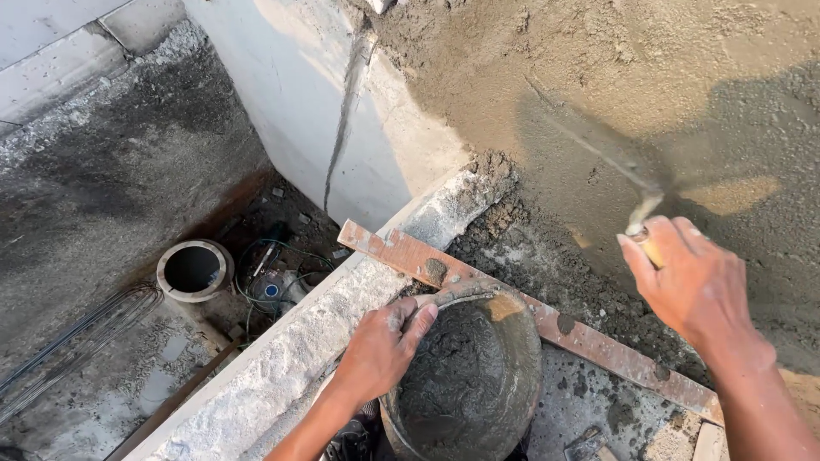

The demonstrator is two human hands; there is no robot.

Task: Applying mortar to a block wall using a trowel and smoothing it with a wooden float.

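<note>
My left hand (pixel 380 346) grips the near rim of a round pan (pixel 504 376) filled with wet grey mortar, low in the middle of the view. My right hand (pixel 696 286) is closed on the wooden handle of a trowel (pixel 598 154), whose blurred blade sweeps across the freshly plastered wall (pixel 649 77) above and to the left of the hand. The pan sits below the trowel, against a long wooden board (pixel 589 337).
The board lies diagonally along the wall's foot, with spilled mortar on it. A pale concrete ledge (pixel 282 358) runs left of the pan. Below it are a round pipe opening (pixel 194 269), tangled wires (pixel 282 273) and a white block wall corner (pixel 316 111).
</note>
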